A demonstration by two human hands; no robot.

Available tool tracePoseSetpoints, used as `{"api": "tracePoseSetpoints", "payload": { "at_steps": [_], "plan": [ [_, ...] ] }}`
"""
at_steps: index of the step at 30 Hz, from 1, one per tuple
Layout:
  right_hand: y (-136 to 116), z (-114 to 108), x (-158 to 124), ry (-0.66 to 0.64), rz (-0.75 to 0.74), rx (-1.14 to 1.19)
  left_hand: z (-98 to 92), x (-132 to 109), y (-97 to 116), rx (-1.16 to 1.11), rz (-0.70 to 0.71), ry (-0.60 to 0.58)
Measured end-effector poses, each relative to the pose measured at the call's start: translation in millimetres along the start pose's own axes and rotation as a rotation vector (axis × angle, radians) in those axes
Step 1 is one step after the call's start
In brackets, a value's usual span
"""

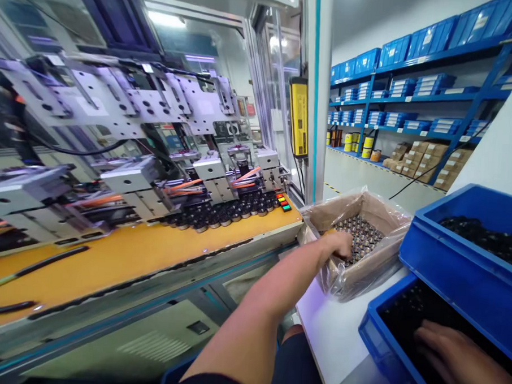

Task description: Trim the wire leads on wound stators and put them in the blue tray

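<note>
My left hand [341, 244] reaches into a plastic-lined cardboard box [362, 279], its fingers curled down at the near left side. Many small round metallic parts [366, 236] fill the box in rows. What the fingers hold, if anything, is hidden. At the lower right, my right hand [456, 353] is inside the lower blue bin [391, 342], its fingers stretched out over small black parts [408, 303]. No part shows in its grasp.
Another blue bin [431, 250] with black parts overlaps the lower one. Left stands a machine with metal fixtures [210, 176] above an orange work surface [151, 255]. Black round parts [230, 210] line it beside coloured buttons [283, 202]. Blue shelving [413, 97] stands behind.
</note>
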State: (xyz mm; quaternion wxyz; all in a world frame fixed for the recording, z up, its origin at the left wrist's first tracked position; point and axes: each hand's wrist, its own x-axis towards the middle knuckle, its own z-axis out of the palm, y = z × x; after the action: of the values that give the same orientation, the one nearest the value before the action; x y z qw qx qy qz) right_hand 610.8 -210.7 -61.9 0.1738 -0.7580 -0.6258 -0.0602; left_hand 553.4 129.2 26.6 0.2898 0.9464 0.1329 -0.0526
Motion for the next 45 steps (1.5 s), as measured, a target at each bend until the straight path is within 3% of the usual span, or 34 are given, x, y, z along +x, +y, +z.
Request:
{"api": "tracePoseSetpoints", "payload": {
  "at_steps": [3,6,12,16,20,24,27,33,38,45],
  "plan": [
    [-20,-25,23,-0.089,-0.006,0.093,-20.1,-36,-1,-0.282,0.022,0.166],
    [-32,-34,37,-0.118,-0.032,0.107,-17.5,-100,-9,-0.601,0.102,0.346],
    [-36,-33,39,-0.060,-0.009,0.065,47.9,-259,-29,-1.075,0.215,0.669],
    [-57,-51,51,0.046,0.007,0.023,83.0,-319,-19,-1.231,0.219,0.756],
    [-118,-71,65,0.138,-0.074,0.025,92.4,-339,-7,-1.259,0.225,0.788],
    [-195,-69,64,0.320,-0.483,0.179,100.9,-346,2,-1.159,0.270,0.818],
    [-227,-59,55,0.386,-0.613,0.304,110.3,-349,7,-1.203,0.350,0.768],
    [-228,-52,47,0.349,-0.597,0.426,118.6,-348,20,-1.105,0.312,0.838],
    [-227,-52,46,0.408,-0.624,0.415,119.2,-345,24,-1.009,0.321,0.818],
    [-226,-50,45,0.427,-0.622,0.448,122.4,-344,26,-1.162,0.310,0.707]
  ]
}}
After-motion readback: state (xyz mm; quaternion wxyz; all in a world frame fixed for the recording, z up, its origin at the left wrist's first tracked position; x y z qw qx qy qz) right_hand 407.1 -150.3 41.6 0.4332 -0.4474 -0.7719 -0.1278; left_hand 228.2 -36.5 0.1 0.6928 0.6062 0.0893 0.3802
